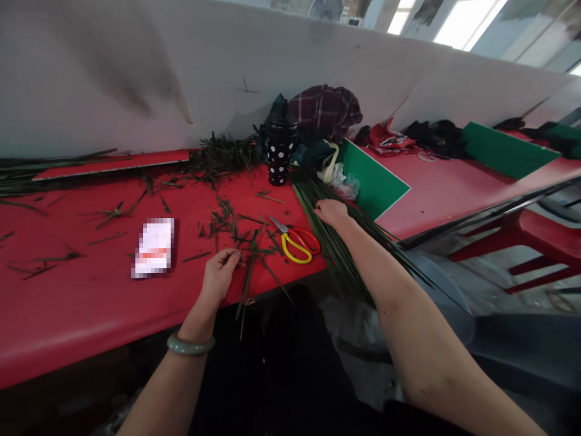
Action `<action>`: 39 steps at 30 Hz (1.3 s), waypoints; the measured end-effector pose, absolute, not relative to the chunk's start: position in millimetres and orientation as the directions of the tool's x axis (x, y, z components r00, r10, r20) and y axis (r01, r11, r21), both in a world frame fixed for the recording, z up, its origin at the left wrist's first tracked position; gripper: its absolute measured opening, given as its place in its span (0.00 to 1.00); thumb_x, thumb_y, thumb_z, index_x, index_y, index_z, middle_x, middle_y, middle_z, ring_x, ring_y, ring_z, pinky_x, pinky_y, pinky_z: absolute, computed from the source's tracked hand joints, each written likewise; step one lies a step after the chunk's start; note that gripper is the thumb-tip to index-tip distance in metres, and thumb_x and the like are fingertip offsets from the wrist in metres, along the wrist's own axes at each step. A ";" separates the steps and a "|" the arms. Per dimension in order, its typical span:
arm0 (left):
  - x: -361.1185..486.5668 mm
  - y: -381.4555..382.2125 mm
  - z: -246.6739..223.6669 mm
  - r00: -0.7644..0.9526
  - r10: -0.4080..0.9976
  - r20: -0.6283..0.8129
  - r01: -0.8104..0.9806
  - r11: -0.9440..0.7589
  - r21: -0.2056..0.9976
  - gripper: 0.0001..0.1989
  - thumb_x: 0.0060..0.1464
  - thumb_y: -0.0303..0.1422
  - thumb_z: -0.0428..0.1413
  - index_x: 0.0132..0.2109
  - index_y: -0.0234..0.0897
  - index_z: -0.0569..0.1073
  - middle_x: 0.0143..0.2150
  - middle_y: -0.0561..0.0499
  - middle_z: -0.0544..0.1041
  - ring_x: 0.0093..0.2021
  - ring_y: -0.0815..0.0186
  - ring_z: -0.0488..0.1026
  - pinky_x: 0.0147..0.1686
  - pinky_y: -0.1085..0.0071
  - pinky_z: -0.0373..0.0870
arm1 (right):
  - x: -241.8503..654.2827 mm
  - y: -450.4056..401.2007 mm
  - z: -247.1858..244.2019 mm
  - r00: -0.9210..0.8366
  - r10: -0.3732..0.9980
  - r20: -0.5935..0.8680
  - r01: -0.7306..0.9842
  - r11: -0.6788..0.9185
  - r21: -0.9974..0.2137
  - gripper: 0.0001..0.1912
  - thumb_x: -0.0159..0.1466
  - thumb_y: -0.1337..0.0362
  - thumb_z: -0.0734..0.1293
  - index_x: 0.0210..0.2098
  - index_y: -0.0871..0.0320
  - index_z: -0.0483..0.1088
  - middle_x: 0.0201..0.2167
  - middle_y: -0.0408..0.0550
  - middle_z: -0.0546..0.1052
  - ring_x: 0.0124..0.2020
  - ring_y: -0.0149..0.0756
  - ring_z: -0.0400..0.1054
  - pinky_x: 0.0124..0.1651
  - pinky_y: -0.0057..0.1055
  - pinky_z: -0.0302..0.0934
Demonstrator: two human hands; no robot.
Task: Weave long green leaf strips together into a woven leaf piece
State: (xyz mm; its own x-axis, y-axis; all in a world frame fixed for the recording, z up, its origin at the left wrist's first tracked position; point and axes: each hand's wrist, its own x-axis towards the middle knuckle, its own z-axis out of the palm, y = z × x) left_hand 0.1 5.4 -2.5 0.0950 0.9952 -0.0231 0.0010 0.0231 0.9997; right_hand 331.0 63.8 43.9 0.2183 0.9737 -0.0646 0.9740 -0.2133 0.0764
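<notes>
Green stems [338,242] lie in a long bundle across the red table's [91,303] front edge, right of the yellow-handled scissors [297,242]. The right hand [331,212] rests on the bundle, fingers curled; grip unclear. The left hand [221,272] pinches a short assembled stem piece [247,275]. Best to draw one stem free cleanly, holding the piece steady.

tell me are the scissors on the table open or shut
Shut. The scissors lie flat on the red table with the blades together in one point and the yellow and red handle loops side by side, between both hands.
</notes>
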 end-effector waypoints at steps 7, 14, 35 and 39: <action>-0.4 6.5 -4.5 0.100 0.995 -0.018 -0.020 0.020 1.000 0.09 0.44 0.37 0.56 0.30 0.33 0.72 0.23 0.53 0.71 0.24 0.72 0.68 0.29 0.75 0.66 | 340.6 58.2 41.1 0.320 0.943 -0.090 0.946 -0.312 0.094 0.16 0.61 0.62 0.55 0.44 0.55 0.70 0.45 0.53 0.74 0.46 0.41 0.68 0.46 0.36 0.61; 0.0 6.1 -4.9 0.086 0.995 -0.041 -0.027 0.044 0.999 0.10 0.43 0.37 0.56 0.30 0.34 0.71 0.24 0.53 0.72 0.24 0.72 0.68 0.29 0.74 0.67 | 351.9 52.3 38.3 0.315 0.939 -0.141 0.949 -0.310 0.058 0.18 0.61 0.60 0.56 0.49 0.52 0.66 0.48 0.52 0.71 0.47 0.42 0.66 0.47 0.37 0.60; -0.4 8.0 -6.8 0.072 0.997 -0.036 0.007 0.036 0.999 0.11 0.43 0.38 0.56 0.31 0.33 0.71 0.24 0.52 0.73 0.24 0.71 0.69 0.29 0.74 0.67 | 378.7 30.8 32.7 0.384 0.920 0.086 0.923 -0.380 -0.060 0.19 0.63 0.57 0.52 0.47 0.55 0.66 0.47 0.50 0.70 0.46 0.39 0.65 0.47 0.32 0.59; -0.2 7.9 -6.6 0.080 0.996 -0.029 -0.005 0.029 1.000 0.10 0.43 0.37 0.56 0.30 0.34 0.71 0.24 0.53 0.73 0.24 0.72 0.68 0.28 0.74 0.66 | 390.2 23.5 35.7 0.475 0.875 0.096 0.878 -0.478 0.015 0.18 0.62 0.59 0.55 0.47 0.56 0.67 0.47 0.53 0.70 0.48 0.43 0.63 0.46 0.35 0.59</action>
